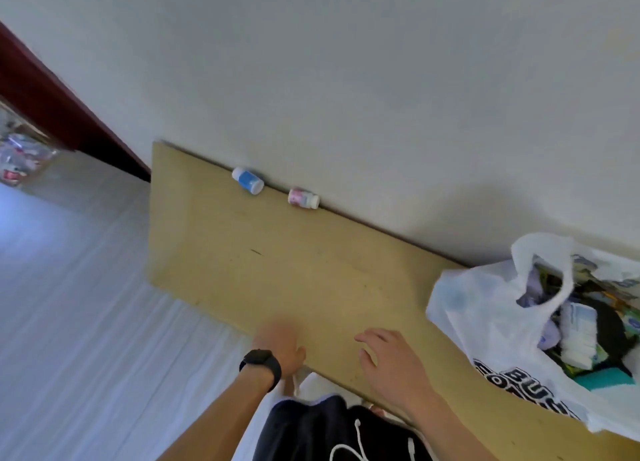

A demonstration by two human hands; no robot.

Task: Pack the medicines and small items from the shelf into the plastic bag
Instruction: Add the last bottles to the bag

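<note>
Hands loose and empty, left hand (278,347), right hand (393,368), blue-labelled bottle (248,180), pink-labelled bottle (303,198), stuffed white bag (485,322).

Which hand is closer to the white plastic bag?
Right. The right hand is just left of the plastic bag; the left hand, wearing a watch, is farther left.

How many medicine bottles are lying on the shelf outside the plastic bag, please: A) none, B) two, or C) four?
B: a blue-labelled bottle and a pink-labelled bottle lie on their sides against the wall on the shelf, well apart from the plastic bag.
</note>
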